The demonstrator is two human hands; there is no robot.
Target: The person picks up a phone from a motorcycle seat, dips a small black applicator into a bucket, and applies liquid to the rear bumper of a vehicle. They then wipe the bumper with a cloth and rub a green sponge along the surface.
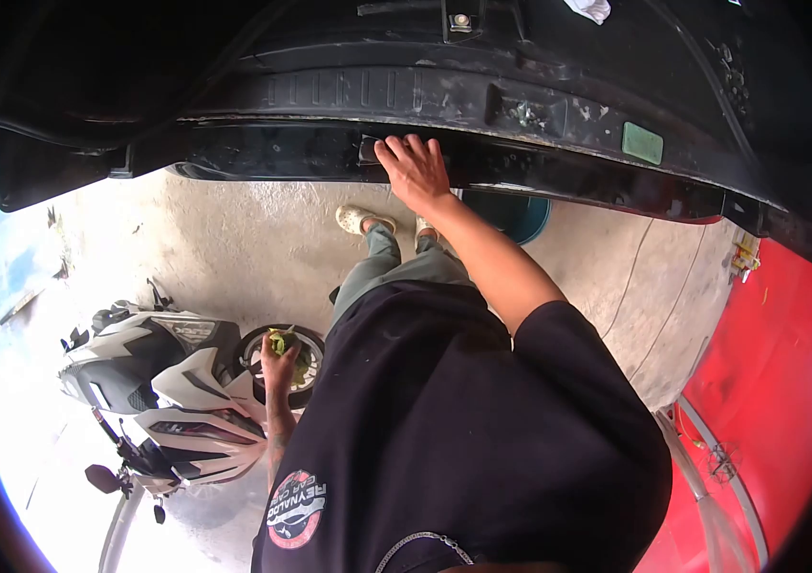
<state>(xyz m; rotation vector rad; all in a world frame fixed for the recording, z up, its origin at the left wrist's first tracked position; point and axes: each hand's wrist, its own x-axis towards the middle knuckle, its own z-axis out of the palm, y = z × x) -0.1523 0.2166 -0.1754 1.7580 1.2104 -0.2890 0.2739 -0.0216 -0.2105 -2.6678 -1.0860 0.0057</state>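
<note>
While the right hand lies with its fingers over a small dark block against the black car panel, the left hand is closed around a crumpled yellow-green cloth, apart from the panel. Right hand's grip on the block: cannot tell. A green pad lies on the ledge above the panel; a teal tub, partly hidden, stands on the floor below.

Glossy panel, matt cloth shirt
</note>
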